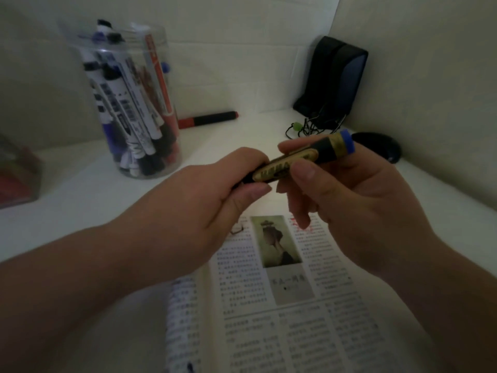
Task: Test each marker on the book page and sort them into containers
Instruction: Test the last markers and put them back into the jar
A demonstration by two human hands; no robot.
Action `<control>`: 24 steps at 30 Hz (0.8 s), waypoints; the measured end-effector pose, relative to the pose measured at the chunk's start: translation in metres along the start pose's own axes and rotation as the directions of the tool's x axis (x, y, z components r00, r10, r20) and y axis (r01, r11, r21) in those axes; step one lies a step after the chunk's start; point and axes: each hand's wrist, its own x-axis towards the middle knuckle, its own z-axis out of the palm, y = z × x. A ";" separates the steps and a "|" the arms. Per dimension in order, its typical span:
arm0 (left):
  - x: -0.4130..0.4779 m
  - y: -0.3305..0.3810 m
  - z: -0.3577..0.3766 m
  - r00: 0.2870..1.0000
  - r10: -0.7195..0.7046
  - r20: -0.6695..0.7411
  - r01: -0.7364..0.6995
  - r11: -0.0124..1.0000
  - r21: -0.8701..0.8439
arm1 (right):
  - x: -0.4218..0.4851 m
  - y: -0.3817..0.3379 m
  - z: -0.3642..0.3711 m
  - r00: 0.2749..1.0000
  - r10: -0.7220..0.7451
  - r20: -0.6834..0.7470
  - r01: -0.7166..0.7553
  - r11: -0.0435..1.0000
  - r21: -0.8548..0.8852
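Both hands hold one black marker (295, 160) with a gold label and a blue end, above the open book (282, 305). My left hand (215, 195) grips its near-left end, which is hidden in the fingers. My right hand (349, 189) pinches the barrel between thumb and fingers, blue end pointing up right. The book page shows printed text, a small picture and red scribbles near its top. A clear round jar (131, 103) with several markers stands at the back left. A red-and-black marker (208, 119) lies on the table behind it.
A second clear container (16, 179) with red contents sits at the left edge. A black speaker (333, 76) stands at the back right with tangled cables (309, 126) in front of it. A black mouse (376, 146) lies beyond my right hand.
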 end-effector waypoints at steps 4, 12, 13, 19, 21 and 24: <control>0.001 -0.002 -0.006 0.999 0.004 0.041 -0.003 0.999 -0.041 | 0.000 -0.001 0.003 0.998 0.032 0.056 -0.039 0.991 0.127; -0.005 -0.032 -0.014 0.920 -0.245 0.306 0.190 0.961 0.199 | 0.001 0.010 -0.005 0.960 0.187 -0.207 -0.157 0.976 0.153; -0.005 -0.036 -0.011 0.918 -0.247 0.311 0.187 0.960 0.210 | 0.000 0.012 -0.005 0.965 0.200 -0.169 -0.180 0.975 0.127; -0.004 -0.044 -0.003 0.910 -0.306 0.281 0.284 0.952 0.116 | -0.011 0.019 0.012 0.944 0.284 0.167 -0.308 0.942 0.136; -0.004 -0.044 -0.003 0.914 -0.291 0.281 0.274 0.957 0.100 | -0.014 0.019 0.020 0.922 0.304 0.239 -0.336 0.936 0.105; -0.003 -0.043 -0.004 0.905 -0.301 0.301 0.288 0.954 0.087 | -0.012 0.024 0.023 0.960 0.249 0.131 -0.229 0.962 -0.149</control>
